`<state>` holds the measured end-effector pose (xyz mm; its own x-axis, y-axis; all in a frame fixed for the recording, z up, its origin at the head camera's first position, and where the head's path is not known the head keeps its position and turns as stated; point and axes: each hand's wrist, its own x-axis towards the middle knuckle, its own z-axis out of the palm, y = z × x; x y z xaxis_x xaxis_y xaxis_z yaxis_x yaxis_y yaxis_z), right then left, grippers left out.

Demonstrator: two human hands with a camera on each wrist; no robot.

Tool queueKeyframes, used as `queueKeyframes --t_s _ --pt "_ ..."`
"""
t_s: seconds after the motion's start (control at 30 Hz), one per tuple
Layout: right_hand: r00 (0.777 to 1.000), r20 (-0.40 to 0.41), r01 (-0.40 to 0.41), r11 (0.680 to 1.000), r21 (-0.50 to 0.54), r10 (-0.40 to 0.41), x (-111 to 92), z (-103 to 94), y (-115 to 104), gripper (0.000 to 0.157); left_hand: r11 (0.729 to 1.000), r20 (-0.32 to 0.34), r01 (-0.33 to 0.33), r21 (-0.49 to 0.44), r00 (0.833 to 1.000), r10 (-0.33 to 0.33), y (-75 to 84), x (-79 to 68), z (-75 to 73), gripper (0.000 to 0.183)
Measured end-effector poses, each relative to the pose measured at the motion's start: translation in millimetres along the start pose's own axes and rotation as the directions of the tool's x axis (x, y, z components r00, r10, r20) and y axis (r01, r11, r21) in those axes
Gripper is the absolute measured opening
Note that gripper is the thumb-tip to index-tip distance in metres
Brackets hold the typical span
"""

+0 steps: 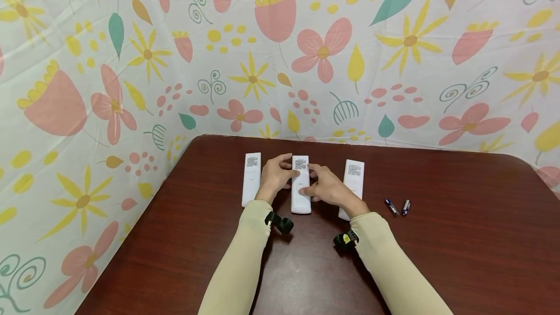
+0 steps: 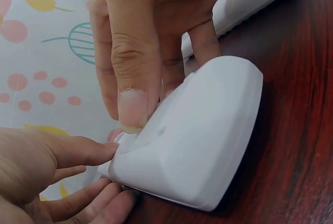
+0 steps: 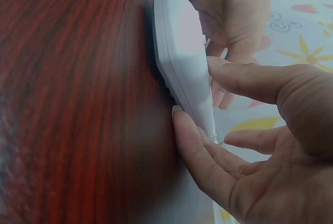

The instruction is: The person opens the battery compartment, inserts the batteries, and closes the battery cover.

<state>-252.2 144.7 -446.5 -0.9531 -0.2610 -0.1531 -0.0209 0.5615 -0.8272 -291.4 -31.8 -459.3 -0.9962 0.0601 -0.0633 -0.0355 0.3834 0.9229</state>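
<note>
A white remote control [image 1: 301, 203] lies on the brown table with its back up and a printed code label near its far end. My left hand [image 1: 274, 176] holds its left side near the far end, thumb on the back and fingers along the edge. From the other side my right hand [image 1: 328, 187] grips it, thumb [image 3: 244, 78] on the back and fingertips against the side edge. In the left wrist view, the remote's blunt near end [image 2: 213, 135] faces the camera. The hands partly hide the cover area.
Similar white remotes lie to the left [image 1: 251, 186] and to the right [image 1: 355, 181], the latter partly behind my right wrist. Two small batteries [image 1: 392, 207] [image 1: 406, 207] lie farther right on the table [image 1: 459, 237]. A flower-patterned cloth [image 1: 271, 77] hangs behind and at the left.
</note>
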Motion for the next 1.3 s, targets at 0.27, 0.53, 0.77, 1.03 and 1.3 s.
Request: queueKeyframes --t_s 0.27,0.53,0.77,1.03,1.3 --pt "1.0 0.004 0.002 1.0 0.003 -0.002 -1.1 0.5 -0.5 0.087 1.0 -0.007 -0.004 0.015 1.0 0.004 1.4 -1.4 0.6 0.059" --pt "1.0 0.014 -0.019 0.999 0.05 0.018 -5.5 -1.8 -0.5 0.085 0.998 -0.026 -0.017 0.059 0.999 0.019 8.9 -6.1 1.8 0.057" --pt "0.997 -0.02 0.075 0.997 -0.002 -0.075 -12.2 -8.2 -7.2 0.082 0.987 -0.141 -0.089 0.136 0.984 0.109 17.9 -4.7 0.1 0.045" --pt "0.982 -0.109 0.147 0.987 -0.068 -0.154 -25.4 -25.1 -12.4 0.074 0.992 -0.138 -0.118 0.033 0.983 0.122 36.1 -11.9 -0.6 0.043" --pt "0.977 -0.173 0.114 0.99 -0.085 -0.127 -38.8 -37.6 -12.0 0.071 0.992 -0.033 -0.123 -0.007 0.992 0.123 50.4 -18.6 21.4 0.048"
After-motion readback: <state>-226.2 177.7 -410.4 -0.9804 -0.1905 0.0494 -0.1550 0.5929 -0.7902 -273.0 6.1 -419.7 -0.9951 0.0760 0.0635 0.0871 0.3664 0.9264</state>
